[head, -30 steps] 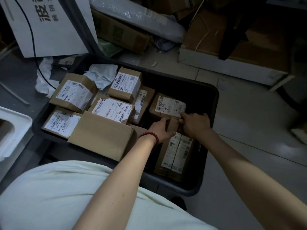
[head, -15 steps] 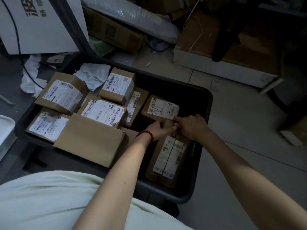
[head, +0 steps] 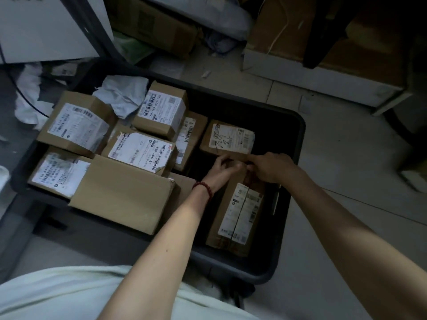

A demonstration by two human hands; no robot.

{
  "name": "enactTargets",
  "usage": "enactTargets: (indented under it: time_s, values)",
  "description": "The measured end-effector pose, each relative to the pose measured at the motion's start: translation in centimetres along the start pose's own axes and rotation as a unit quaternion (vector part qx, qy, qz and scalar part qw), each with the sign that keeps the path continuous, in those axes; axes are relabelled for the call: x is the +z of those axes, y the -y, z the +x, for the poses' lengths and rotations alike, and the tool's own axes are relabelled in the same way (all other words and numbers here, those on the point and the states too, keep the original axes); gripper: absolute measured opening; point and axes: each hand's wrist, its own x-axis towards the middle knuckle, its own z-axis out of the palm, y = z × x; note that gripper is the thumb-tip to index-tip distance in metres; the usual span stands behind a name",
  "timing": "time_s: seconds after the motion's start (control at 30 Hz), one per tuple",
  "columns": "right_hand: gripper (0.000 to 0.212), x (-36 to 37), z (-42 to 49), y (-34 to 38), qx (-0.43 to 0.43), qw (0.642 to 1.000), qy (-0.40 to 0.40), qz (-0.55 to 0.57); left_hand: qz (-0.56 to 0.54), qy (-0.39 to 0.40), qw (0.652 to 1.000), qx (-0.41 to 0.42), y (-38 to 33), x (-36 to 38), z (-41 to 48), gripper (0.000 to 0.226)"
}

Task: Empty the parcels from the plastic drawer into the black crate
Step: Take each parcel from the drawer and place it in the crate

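Note:
The black crate point(head: 298, 135) on the floor holds several brown labelled parcels. A long narrow parcel point(head: 238, 215) stands in its right part, leaning against the near wall. My left hand point(head: 221, 172), with a red bead bracelet at the wrist, and my right hand point(head: 270, 168) both grip the far top end of this parcel, fingers curled over it. Just beyond my hands lies a small parcel with a handwritten label point(head: 228, 139). A plain brown box point(head: 122, 192) lies at the crate's near left. The plastic drawer is mostly out of view.
Crumpled white paper point(head: 122, 93) sits at the crate's far side. Cardboard boxes point(head: 323, 47) and a bubble-wrapped bundle point(head: 208, 12) crowd the floor beyond. A white board point(head: 46, 26) leans at the far left. Bare tiled floor point(head: 346, 158) lies right of the crate.
Both hands have stayed on the long parcel's top end, and the parcel has sunk a little deeper into the crate. The camera has shifted right, so the white drawer edge has left view.

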Motion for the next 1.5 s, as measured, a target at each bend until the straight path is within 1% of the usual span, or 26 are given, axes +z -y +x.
enactTargets:
  time_s: [0.07,0.1,0.17,0.23,0.3,0.4,0.5,0.53,0.57,0.6,0.63,0.67,0.7,0.73,0.77,0.87,0.93,1.0,1.03,1.1,1.17,1.23,1.33,1.4,1.5]
  values:
    - [0.039,0.6,0.1,0.2,0.014,1.000,-0.002,-0.014,0.029,-0.012,1.000,0.001,-0.3,0.1,0.5,0.059]
    - [0.038,1.0,0.1,0.5,0.026,0.999,-0.012,-0.019,0.062,-0.020,0.998,0.003,-0.5,0.0,0.9,0.055]
    - [0.045,1.4,0.3,0.8,0.059,0.998,-0.028,-0.020,0.156,-0.050,0.986,0.019,-0.8,-0.2,1.4,0.047]
    - [0.050,1.6,0.7,1.1,0.087,0.996,-0.031,-0.010,0.199,-0.090,0.975,0.033,-0.8,-0.3,1.4,0.042]
    - [0.045,1.8,1.2,1.5,0.104,0.994,-0.027,0.009,0.209,-0.111,0.971,0.041,-0.6,-0.1,1.2,0.042]
    - [0.037,1.9,1.7,1.9,0.126,0.991,-0.013,0.041,0.245,-0.125,0.960,0.042,-0.1,0.4,0.5,0.050]
    - [0.031,2.0,2.0,2.4,0.155,0.985,-0.021,0.068,0.303,-0.137,0.941,0.062,0.1,0.8,0.0,0.054]
    - [0.030,1.9,1.9,2.6,0.164,0.984,-0.028,0.066,0.339,-0.137,0.928,0.066,0.0,0.9,-0.3,0.054]
    - [0.030,1.8,1.8,2.8,0.173,0.983,-0.036,0.057,0.390,-0.136,0.908,0.064,0.0,1.0,-0.7,0.054]
    - [0.031,1.7,1.5,2.9,0.179,0.982,-0.046,0.038,0.456,-0.137,0.878,0.060,0.0,1.1,-1.1,0.053]
    - [0.033,1.4,1.3,3.1,0.181,0.982,-0.058,0.015,0.527,-0.141,0.836,0.064,-0.2,1.1,-1.6,0.052]
    - [0.041,1.2,1.0,3.1,0.179,0.981,-0.076,-0.006,0.585,-0.153,0.792,0.079,-0.4,0.8,-2.0,0.049]
    - [0.051,0.9,0.6,3.1,0.174,0.980,-0.093,-0.019,0.621,-0.170,0.758,0.098,-0.8,0.4,-2.4,0.047]
    - [0.058,0.7,0.3,3.1,0.165,0.980,-0.112,-0.022,0.637,-0.192,0.738,0.115,-1.3,-0.1,-2.9,0.045]
    - [0.060,0.3,-0.1,3.0,0.154,0.979,-0.134,-0.021,0.640,-0.213,0.728,0.125,-1.9,-0.7,-3.4,0.044]
    - [0.055,-1.1,-1.1,3.2,0.123,0.975,-0.183,-0.016,0.618,-0.281,0.720,0.144,-3.6,-2.7,-5.4,0.043]
    - [0.051,-2.0,-1.7,3.9,0.102,0.972,-0.210,-0.005,0.602,-0.311,0.720,0.149,-4.4,-3.7,-7.0,0.042]
    - [0.048,-3.5,-2.5,5.2,0.080,0.967,-0.242,0.022,0.588,-0.321,0.728,0.147,-5.5,-4.7,-9.0,0.043]
    - [0.047,-4.4,-2.9,6.4,0.063,0.961,-0.265,0.036,0.587,-0.333,0.722,0.152,-6.1,-5.4,-10.3,0.041]
    - [0.047,-6.3,-4.0,9.4,0.015,0.946,-0.320,0.057,0.585,-0.374,0.699,0.171,-6.8,-7.3,-13.4,0.036]
    - [0.048,-8.1,-5.0,13.1,-0.034,0.934,-0.347,0.073,0.579,-0.408,0.685,0.170,-7.2,-9.7,-16.8,0.033]
    - [0.049,-9.5,-6.0,17.2,-0.083,0.929,-0.353,0.070,0.567,-0.444,0.677,0.151,-7.0,-12.4,-20.8,0.031]
    - [0.047,-10.7,-7.7,24.0,-0.169,0.912,-0.368,0.061,0.560,-0.503,0.648,0.111,-5.3,-16.5,-27.5,0.027]
    - [0.048,-11.0,-9.1,28.9,-0.223,0.902,-0.367,0.045,0.536,-0.539,0.645,0.073,-3.1,-18.8,-32.2,0.027]
    - [0.047,-10.6,-11.5,35.7,-0.302,0.883,-0.358,0.029,0.478,-0.590,0.650,0.006,1.2,-21.2,-39.0,0.031]
